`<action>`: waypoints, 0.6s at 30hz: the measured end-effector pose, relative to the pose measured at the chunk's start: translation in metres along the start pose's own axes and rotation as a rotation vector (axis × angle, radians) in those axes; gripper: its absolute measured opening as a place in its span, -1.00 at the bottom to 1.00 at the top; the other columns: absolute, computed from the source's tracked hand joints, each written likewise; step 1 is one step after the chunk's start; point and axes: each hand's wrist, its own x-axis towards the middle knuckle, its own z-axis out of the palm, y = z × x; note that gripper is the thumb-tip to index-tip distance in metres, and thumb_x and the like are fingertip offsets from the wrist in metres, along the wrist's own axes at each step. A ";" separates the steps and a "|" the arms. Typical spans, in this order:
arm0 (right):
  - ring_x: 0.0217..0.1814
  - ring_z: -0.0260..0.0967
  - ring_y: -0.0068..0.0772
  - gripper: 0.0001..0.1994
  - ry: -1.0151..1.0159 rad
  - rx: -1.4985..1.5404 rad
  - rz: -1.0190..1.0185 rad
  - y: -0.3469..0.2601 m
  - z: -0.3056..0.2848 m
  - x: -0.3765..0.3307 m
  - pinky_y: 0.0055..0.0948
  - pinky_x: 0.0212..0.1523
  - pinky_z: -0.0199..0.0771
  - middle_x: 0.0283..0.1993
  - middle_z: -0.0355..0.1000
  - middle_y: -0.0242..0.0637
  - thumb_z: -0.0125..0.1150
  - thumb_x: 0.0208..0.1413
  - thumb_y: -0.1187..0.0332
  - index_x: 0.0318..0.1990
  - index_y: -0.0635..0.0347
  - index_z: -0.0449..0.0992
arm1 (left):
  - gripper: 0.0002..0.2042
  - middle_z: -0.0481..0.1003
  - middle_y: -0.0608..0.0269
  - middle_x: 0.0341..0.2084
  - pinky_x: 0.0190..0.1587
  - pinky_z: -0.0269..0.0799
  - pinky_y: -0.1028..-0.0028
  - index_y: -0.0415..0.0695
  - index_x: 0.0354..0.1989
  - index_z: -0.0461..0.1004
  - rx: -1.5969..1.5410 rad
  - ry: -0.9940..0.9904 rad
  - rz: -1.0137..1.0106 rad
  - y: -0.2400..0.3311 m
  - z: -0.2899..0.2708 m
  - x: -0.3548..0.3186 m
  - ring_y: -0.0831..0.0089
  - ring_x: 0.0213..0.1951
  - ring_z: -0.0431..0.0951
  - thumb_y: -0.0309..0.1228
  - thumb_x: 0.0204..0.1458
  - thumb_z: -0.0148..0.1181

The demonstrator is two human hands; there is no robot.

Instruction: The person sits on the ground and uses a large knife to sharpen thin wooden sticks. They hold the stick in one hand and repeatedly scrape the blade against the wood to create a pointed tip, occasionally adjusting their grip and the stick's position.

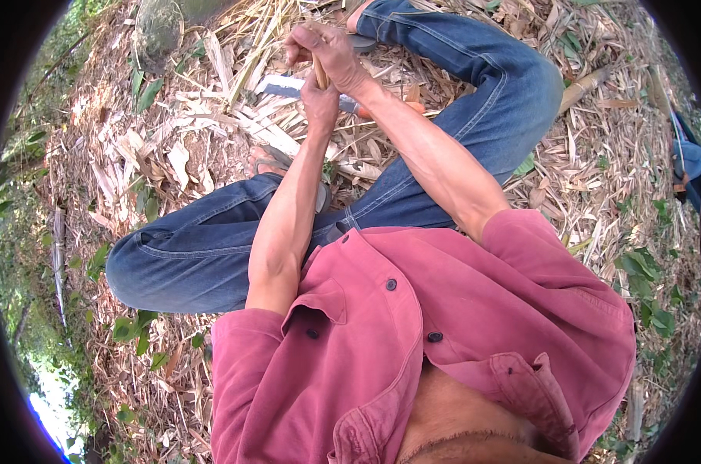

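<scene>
Pink shirt is seen nearest the cam, w/ blue jeans bent out to both sides beyond it. Tan wooden strip is held btwn the hands: its near end is clenched in L hand, while its far end is covered by R hand, curled over it; whether it's pinched there can't be told. Only a short mid part of the strip is left exposed btwn both hands. Bladed tool w/ orange handle is laid below them, on dry leaf litter
</scene>
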 end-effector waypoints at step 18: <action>-0.04 0.44 -0.29 -0.45 0.197 -0.560 0.098 0.012 -0.042 0.020 -0.22 0.04 0.39 -0.02 0.44 -0.10 -0.16 0.16 -0.16 0.03 0.07 0.45 | -0.67 0.15 0.47 -0.77 -0.55 0.21 0.50 -0.23 -0.23 0.38 -0.450 -0.067 -0.297 0.003 -0.019 0.027 0.63 -0.68 0.19 -0.18 0.25 -0.16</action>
